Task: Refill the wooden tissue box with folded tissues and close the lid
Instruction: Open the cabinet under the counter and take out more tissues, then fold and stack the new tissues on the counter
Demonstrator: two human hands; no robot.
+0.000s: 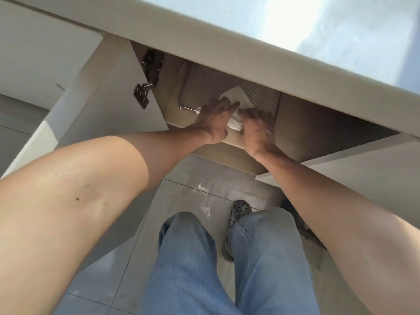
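Under the countertop, inside an open cabinet, sits the wooden tissue box with a ribbed surface. A white folded tissue sticks up from it, and more crumpled tissue shows between my hands. My left hand presses on the tissues from the left, fingers bent over them. My right hand lies on the tissues from the right, fingers curled down. The box's lid and opening are hidden behind my hands.
The open cabinet door with a metal hinge stands at left. A metal bar is beside the box. The countertop edge overhangs above. A second door is at right. Paper scraps lie on the tiled floor.
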